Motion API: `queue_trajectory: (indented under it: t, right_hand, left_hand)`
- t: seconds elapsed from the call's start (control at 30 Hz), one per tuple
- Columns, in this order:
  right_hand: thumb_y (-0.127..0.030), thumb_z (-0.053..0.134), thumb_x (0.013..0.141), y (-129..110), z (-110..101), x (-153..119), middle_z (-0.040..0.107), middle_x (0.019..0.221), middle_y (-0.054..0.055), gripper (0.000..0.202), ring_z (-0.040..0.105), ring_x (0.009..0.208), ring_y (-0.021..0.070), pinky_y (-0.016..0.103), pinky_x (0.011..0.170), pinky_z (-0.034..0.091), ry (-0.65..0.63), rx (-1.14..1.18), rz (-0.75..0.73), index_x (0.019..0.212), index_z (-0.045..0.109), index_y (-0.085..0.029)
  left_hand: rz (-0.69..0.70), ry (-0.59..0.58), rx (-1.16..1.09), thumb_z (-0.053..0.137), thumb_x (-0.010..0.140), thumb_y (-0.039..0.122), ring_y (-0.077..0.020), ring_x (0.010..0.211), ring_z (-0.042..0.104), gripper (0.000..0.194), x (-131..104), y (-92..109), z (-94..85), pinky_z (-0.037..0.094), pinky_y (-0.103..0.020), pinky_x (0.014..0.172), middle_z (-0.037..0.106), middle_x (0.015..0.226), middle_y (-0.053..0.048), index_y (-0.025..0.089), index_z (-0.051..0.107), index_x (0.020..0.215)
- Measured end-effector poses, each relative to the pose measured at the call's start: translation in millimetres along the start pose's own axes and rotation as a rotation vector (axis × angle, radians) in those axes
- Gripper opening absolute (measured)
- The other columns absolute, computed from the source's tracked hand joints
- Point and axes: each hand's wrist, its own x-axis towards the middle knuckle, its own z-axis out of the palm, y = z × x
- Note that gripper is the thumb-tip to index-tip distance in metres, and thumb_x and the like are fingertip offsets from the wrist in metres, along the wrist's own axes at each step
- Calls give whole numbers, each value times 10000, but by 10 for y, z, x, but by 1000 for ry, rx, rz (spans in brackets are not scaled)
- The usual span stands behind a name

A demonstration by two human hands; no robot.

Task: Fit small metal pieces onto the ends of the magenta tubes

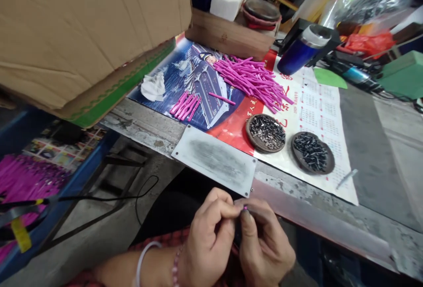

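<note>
Pink stick [245, 207], only tip showing, pinched between left hand [206, 238] and right hand [264, 245] below worktop [313, 216] edge. Fingers of both closed on it; probably small screw also held, view unclear. Best: keep grip tight, parts aligned, hands braced together.

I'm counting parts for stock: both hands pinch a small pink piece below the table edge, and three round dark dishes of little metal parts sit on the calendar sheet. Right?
Not quite: the head view shows two round dark dishes, not three. The left hand and right hand do pinch the small pink piece.
</note>
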Motion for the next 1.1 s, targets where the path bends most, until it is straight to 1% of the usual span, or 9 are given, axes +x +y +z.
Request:
queue_trajectory:
  t: [0.2, 0.37, 0.47, 0.53, 0.67, 0.83, 0.9, 1.03, 1.1]
  right_hand:
    - [-145, 601, 960, -10, 2, 2, 737, 949, 36, 130, 718, 856, 173, 267, 778, 582, -31, -110, -12, 1002, 696, -224]
    - [-170, 600, 974, -20, -23, 17, 786, 1010, 44, 152, 766, 903, 195, 283, 823, 616, -20, -196, -42, 1035, 727, -228]
    - [-180, 593, 979, 2, -56, 46, 798, 1040, 58, 185, 779, 922, 199, 265, 834, 625, -77, -268, -113, 1098, 733, -208]
    - [-180, 595, 976, 14, -75, 73, 800, 1049, 67, 205, 785, 909, 199, 246, 807, 630, -128, -293, -167, 1124, 736, -196]
    - [-173, 599, 969, 3, -49, 84, 798, 991, 61, 181, 785, 842, 190, 231, 750, 625, -103, -247, -170, 1062, 751, -199]
    - [-192, 569, 997, -22, 85, 33, 771, 919, 37, 160, 752, 801, 156, 227, 766, 587, 8, -218, -98, 1002, 729, -202]
    - [-179, 549, 1007, -20, 128, 31, 755, 887, 27, 164, 730, 766, 138, 215, 748, 566, 38, -224, -108, 981, 709, -200]
    - [-138, 473, 1027, 0, 149, 59, 719, 822, 18, 220, 685, 689, 113, 202, 675, 522, 6, -237, -176, 933, 664, -195]
    - [-125, 453, 1032, 25, 142, 63, 695, 777, 8, 239, 650, 636, 102, 203, 632, 497, -19, -245, -172, 896, 636, -198]
  left_hand:
    - [21, 34, -2, 501, 966, 17, -107, 849, 594, 224, -5, -20, 10, 490, -169, 773, 555, 922, 5, 225, 584, 955]
    - [52, 82, 7, 511, 969, 22, -108, 847, 598, 228, -38, -57, 31, 495, -172, 782, 557, 930, 4, 232, 596, 999]
    - [76, 125, 19, 516, 967, 22, -109, 844, 600, 233, -37, -67, 38, 494, -171, 781, 559, 925, 3, 233, 604, 1007]
    - [97, 142, 23, 513, 964, 19, -108, 834, 602, 234, -33, -65, 38, 493, -167, 769, 561, 920, 1, 229, 606, 1008]
    - [101, 155, 30, 509, 961, 26, -103, 810, 604, 226, -42, -59, 43, 487, -160, 736, 564, 919, 2, 230, 597, 1000]
    - [49, 154, 9, 494, 969, 40, -99, 818, 600, 211, -52, -74, 72, 484, -158, 739, 551, 914, 17, 240, 556, 943]
    - [37, 144, 10, 490, 960, 32, -99, 818, 599, 217, -50, -76, 80, 486, -160, 748, 551, 910, 20, 240, 539, 926]
    - [11, 127, 17, 481, 940, 18, -98, 811, 594, 237, -54, -61, 93, 488, -159, 758, 545, 896, 28, 247, 526, 905]
    - [-6, 122, 13, 482, 931, 15, -97, 804, 590, 241, -59, -48, 99, 485, -155, 750, 541, 885, 31, 250, 523, 892]
